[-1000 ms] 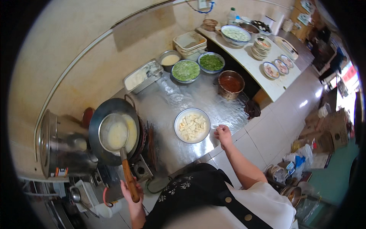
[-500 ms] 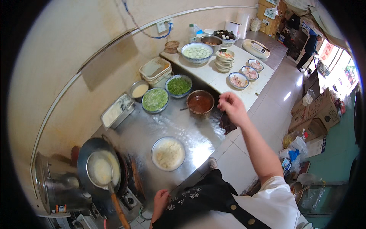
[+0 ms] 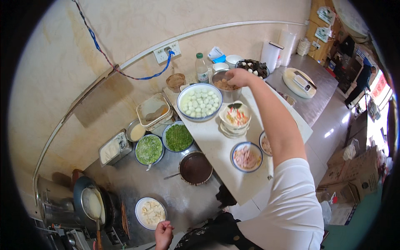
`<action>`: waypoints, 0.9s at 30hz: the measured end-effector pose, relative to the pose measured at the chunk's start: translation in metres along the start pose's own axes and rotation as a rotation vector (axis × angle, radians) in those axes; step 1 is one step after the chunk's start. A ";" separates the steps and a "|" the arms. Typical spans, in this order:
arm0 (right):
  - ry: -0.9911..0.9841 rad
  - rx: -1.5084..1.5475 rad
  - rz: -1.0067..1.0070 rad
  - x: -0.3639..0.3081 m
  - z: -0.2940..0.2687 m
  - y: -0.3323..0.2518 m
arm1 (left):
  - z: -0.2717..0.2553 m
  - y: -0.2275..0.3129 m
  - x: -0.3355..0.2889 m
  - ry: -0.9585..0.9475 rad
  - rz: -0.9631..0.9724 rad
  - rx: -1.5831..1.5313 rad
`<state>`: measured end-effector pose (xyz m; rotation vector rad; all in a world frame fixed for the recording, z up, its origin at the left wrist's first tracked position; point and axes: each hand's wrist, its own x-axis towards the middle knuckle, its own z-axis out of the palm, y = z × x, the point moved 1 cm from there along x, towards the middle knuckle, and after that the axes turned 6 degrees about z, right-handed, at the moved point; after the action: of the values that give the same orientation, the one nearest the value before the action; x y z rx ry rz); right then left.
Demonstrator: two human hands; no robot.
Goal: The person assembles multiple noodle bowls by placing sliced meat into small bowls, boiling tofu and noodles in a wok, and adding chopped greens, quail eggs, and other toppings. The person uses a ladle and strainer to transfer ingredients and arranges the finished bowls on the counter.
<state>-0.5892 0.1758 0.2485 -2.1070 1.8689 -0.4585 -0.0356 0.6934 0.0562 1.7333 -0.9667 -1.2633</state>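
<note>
Closest to me, the person's left hand hangs just beside a bowl of white chunks, its fingers curled in; I can't tell whether they pinch anything, or whether they touch the rim. The bowl sits on the steel worktop. Left of it, a strainer rests in the wok. Further back come a pot of dark sauce with a handle sticking out, then two bowls of greens, one chopped pale, one darker. On the white worktop stand a dish of sliced meat, stacked bowls and a bowl of white balls. Behind these, the right hand reaches over a steel pot of brown food, fingers bent down toward it; their grip is hidden from me. A bottle stands left of that pot.
</note>
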 end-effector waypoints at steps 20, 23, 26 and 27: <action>-0.237 -0.168 -0.103 0.092 0.073 0.027 | 0.055 -0.034 0.019 0.224 -0.122 -0.035; -0.282 -0.235 -0.060 0.090 0.069 0.031 | 0.056 -0.032 0.022 0.248 -0.134 0.060; -0.297 -0.257 -0.019 0.089 0.066 0.031 | 0.059 -0.028 0.024 0.223 -0.127 -0.018; -0.296 -0.262 -0.005 0.089 0.066 0.030 | 0.060 -0.026 0.024 0.231 -0.131 0.004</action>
<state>-0.5792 0.0841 0.1799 -2.1955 1.8297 0.1022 -0.0849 0.6739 0.0106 1.9230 -0.7325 -1.1115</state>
